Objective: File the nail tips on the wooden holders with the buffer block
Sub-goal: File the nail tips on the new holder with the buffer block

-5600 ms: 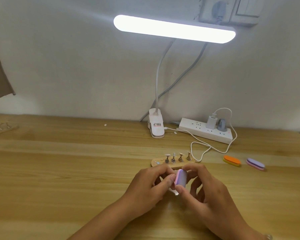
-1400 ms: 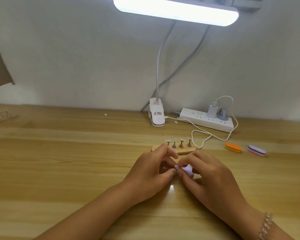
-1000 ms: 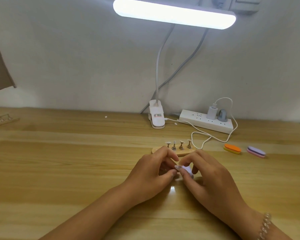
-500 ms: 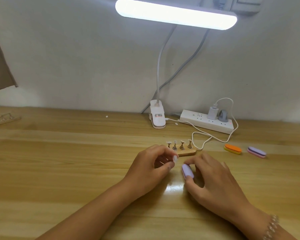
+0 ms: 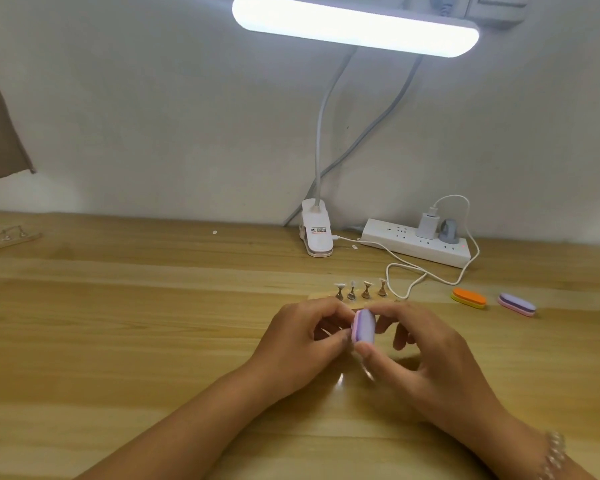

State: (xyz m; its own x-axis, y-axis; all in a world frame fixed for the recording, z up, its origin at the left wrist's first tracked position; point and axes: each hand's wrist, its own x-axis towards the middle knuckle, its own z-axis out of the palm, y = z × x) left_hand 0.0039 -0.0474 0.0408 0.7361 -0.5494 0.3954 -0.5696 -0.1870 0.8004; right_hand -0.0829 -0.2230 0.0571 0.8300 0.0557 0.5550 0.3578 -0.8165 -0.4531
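On a pale wooden desk pushed up against a plain white wall, a lit white bar lamp rises from its clip base, with a white power strip just to the right. Both hands meet near the middle of the desk. The right hand pinches a lilac-and-pink oval buffer block upright, thumb under the lower end, forefinger over the top, the other fingers loosely spread. The left hand has its fingers curled together right against the block's left side. Whatever they're pinching is hidden, so can't tell. Just behind the hands, a flat wooden holder carries four little metal stands topped with pale nail tips. An orange oval buffer and a purple oval buffer lie off to the right, well apart from the hands.
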